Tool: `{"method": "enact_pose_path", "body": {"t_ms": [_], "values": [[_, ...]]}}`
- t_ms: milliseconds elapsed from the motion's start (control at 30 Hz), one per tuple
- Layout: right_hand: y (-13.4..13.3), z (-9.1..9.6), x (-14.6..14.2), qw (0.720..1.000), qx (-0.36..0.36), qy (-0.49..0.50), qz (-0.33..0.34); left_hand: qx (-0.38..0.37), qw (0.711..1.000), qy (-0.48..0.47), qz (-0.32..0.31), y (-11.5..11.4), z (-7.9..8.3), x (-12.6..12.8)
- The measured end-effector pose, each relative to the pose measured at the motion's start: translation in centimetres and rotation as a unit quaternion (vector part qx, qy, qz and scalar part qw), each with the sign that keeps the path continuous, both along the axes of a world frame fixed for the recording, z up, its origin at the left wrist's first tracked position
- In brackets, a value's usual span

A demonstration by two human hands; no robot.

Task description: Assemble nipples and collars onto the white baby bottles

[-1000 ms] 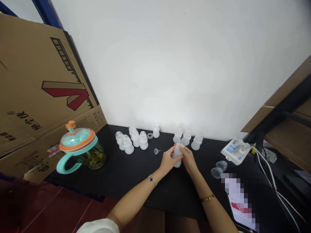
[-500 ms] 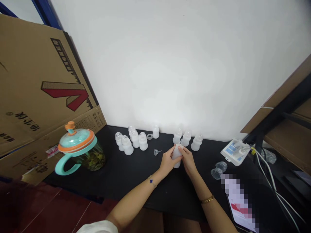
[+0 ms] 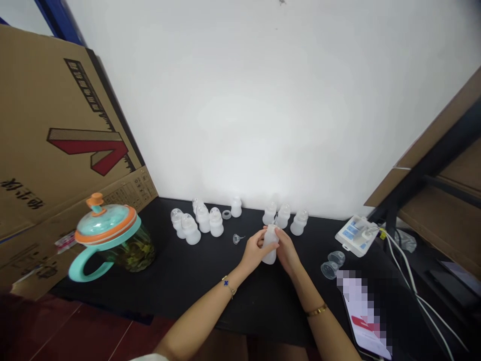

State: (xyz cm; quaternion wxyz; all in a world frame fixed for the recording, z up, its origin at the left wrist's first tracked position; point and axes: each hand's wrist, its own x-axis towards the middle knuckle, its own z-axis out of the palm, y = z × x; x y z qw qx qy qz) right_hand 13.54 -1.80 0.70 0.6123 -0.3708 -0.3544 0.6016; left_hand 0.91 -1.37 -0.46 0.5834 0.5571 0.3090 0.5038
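Between my hands a white, frosted baby bottle [image 3: 269,250] is held upright over the black tabletop [image 3: 188,286]. My left hand [image 3: 254,251] wraps its side, with the thumb across the front. My right hand [image 3: 286,250] grips the upper right side, fingertips at the neck; what they do there is partly hidden. A clear silicone teat [image 3: 236,239] lies to the left of my left hand. Beyond it are a pale screw ring [image 3: 226,214] and an uncapped bottle [image 3: 236,207]. Three similar bottles, one of them this bottle [image 3: 299,223], stand behind my right hand.
Several capped bottles [image 3: 191,230] are grouped at the left, near a lidded teal pitcher [image 3: 124,245]. On the right lie clear domed caps [image 3: 329,269], a white case [image 3: 356,234] with cables, and a phone [image 3: 366,321]. A wall [image 3: 240,110] rises behind the table.
The whole view has shifted slightly, so things sit a little further left. Both hands keep hold of the bottle, and the fingers around its neck have moved slightly.
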Motion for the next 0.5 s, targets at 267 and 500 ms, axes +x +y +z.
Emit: {"method": "enact_pose_path", "body": {"t_ms": [267,500], "values": [[-0.03,0.12,0.1,1.0,-0.004,-0.002,-0.003,-0.024,0.998,-0.044,-0.048,0.25,0.42,-0.22],[0.14,-0.15,0.12,1.0,-0.005,0.005,0.003,-0.034,0.996,-0.056,-0.056,0.52,0.35,-0.48]]}}
